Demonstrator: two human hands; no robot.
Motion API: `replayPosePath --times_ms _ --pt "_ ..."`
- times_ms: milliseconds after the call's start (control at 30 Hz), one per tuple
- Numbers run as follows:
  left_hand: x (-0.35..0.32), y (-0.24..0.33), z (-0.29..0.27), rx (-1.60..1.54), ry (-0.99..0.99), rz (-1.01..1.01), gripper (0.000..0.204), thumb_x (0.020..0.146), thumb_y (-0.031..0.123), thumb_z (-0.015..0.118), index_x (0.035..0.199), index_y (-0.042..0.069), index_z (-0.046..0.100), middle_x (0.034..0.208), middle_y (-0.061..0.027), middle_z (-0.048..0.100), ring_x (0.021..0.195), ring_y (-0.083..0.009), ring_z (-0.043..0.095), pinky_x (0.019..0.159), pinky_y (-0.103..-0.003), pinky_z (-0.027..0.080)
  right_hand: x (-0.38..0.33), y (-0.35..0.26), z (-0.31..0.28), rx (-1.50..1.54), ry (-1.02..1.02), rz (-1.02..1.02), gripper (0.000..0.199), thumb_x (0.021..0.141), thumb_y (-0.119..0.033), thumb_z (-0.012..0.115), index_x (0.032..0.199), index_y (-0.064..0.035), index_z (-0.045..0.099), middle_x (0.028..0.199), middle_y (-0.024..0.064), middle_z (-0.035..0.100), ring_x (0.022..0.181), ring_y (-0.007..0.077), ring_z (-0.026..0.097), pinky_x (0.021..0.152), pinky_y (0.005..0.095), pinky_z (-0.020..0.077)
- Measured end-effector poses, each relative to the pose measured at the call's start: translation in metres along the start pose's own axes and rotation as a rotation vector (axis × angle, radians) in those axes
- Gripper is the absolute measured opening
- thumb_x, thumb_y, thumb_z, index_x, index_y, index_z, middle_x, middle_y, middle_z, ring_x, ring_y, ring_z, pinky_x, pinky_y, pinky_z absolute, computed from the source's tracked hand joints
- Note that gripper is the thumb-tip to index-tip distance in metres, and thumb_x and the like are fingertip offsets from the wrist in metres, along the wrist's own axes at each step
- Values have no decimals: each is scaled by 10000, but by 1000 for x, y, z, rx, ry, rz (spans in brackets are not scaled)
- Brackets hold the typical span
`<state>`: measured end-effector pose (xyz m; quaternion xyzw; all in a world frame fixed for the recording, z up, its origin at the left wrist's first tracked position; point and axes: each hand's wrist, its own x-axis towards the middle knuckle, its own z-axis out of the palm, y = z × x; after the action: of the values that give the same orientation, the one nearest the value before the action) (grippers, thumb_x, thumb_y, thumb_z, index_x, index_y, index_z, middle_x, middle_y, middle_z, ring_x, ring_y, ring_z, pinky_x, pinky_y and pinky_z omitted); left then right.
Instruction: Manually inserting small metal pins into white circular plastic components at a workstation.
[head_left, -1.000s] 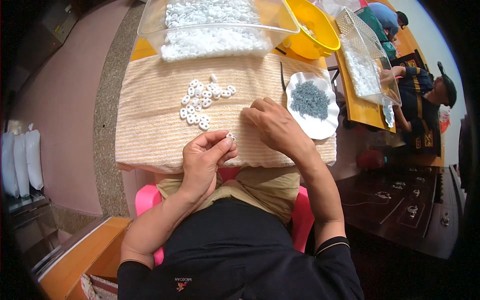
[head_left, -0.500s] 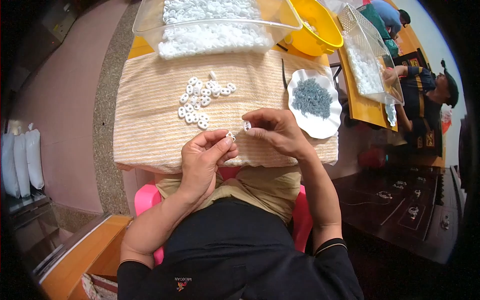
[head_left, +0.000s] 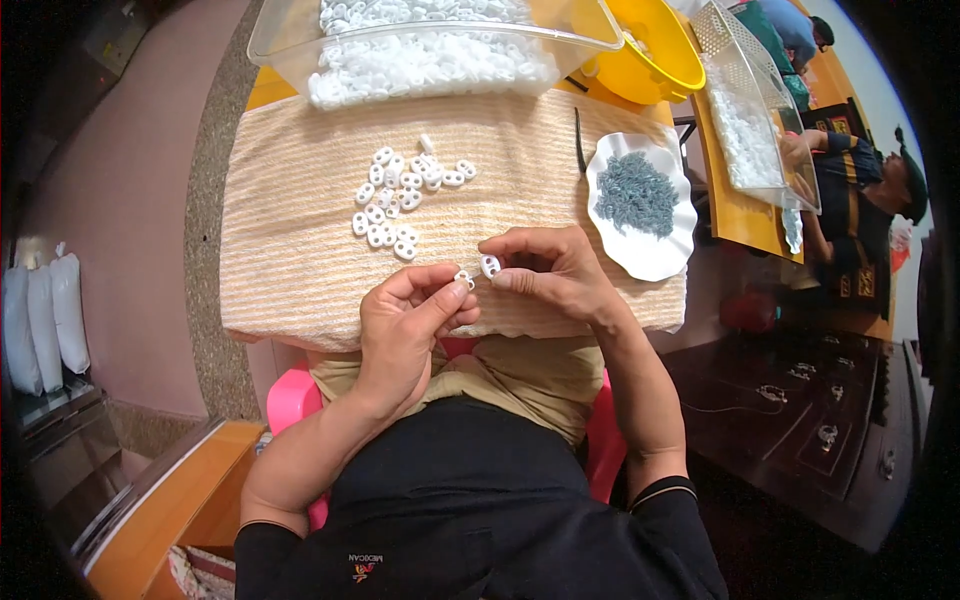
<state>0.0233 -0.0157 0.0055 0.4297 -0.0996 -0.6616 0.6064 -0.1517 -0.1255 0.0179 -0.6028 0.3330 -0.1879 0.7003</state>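
Observation:
Between thumb and forefinger, my left hand (head_left: 412, 312) pinches a small white piece with a loop-like end (head_left: 464, 279); its exact kind is too small to tell. Close beside it, my right hand (head_left: 556, 272) grips a white oval two-hole piece (head_left: 490, 265) by the fingertips, its holes showing. The two pieces almost meet; whether they touch I cannot tell. Beyond my hands, a loose cluster of similar white two-hole pieces (head_left: 381, 236) lies on the striped cloth (head_left: 290, 240). To the right, small grey-blue translucent pieces (head_left: 638, 195) are heaped on a white wavy-edged plate (head_left: 660, 262).
A clear bin (head_left: 270, 62) full of white pieces stands at the far edge, beside a yellow basin (head_left: 655, 50). A thin black strip (head_left: 580, 140) lies near the plate. At right, a person (head_left: 850, 190) sits by another white-filled bin (head_left: 780, 190). White sacks (head_left: 68, 315) stand far left.
My right hand has come slightly nearer and lower, bringing its oval piece closer to the left hand's piece. That piece now sits tilted. The view has shifted a little.

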Motion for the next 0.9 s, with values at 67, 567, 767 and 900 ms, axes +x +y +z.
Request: replayPosePath --times_ms 67,567,767,900 --pt "0 1 1 3 2 -8 165 874 10 626 1036 -8 597 879 -89 658 772 -137 659 709 -262 582 -1 -1 0 -22 8 19 291 827 -39 706 1111 0 654 888 4 618 809 57 548 704 198 451" --pt "0 1 2 18 13 -14 156 877 -3 621 1026 -41 594 881 -106 656 767 -136 655 713 -267 577 2 0 -1 0 -58 -42 301 816 10 689 1114 8 648 999 56 639 911 104 584 780 227 466" --pt "0 1 3 27 18 -13 166 876 1 625 1032 -47 594 880 -108 656 770 -140 657 711 -267 577 1 -1 -2 -29 -68 -83 293 818 16 684 1109 14 649 988 63 641 902 107 588 774 228 466" --pt "0 1 3 28 18 -12 166 875 -3 625 1031 -49 595 886 -112 656 775 -143 658 708 -270 578 1 -1 -3 -84 -66 -94 290 819 17 683 1107 15 649 983 65 642 899 107 589 770 226 465"
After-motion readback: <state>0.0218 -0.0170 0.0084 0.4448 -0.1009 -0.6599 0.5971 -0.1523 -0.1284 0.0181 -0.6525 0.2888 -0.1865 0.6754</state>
